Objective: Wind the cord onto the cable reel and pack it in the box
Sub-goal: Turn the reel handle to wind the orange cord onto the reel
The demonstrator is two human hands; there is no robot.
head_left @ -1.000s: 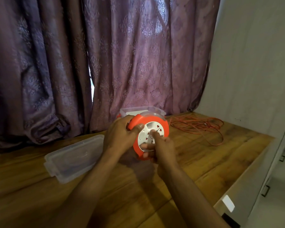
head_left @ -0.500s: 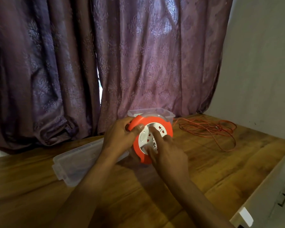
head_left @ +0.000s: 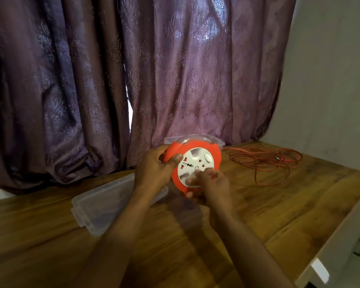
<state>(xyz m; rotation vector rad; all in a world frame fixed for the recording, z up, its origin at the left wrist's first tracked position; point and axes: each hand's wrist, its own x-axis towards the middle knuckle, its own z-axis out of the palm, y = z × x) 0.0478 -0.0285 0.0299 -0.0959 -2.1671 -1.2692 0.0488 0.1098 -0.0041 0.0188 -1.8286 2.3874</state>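
An orange cable reel (head_left: 195,149) with a white socket face stands upright above the wooden table (head_left: 247,215). My left hand (head_left: 154,171) grips its left orange rim, thumb on the front. My right hand (head_left: 211,183) touches the lower part of the white face with its fingertips and cups the reel's bottom edge. The loose orange cord (head_left: 266,161) lies in a tangle on the table to the right. A clear plastic box (head_left: 218,142) sits just behind the reel, mostly hidden by it.
A clear plastic lid (head_left: 100,206) lies flat on the table to the left, partly under my left forearm. Purple curtains (head_left: 175,69) hang behind the table. A pale wall is at the right, and the table's edge drops off at the lower right.
My right hand's fingers have shifted from the middle of the white face down to its lower left, and the face has turned. My left hand keeps its hold on the rim.
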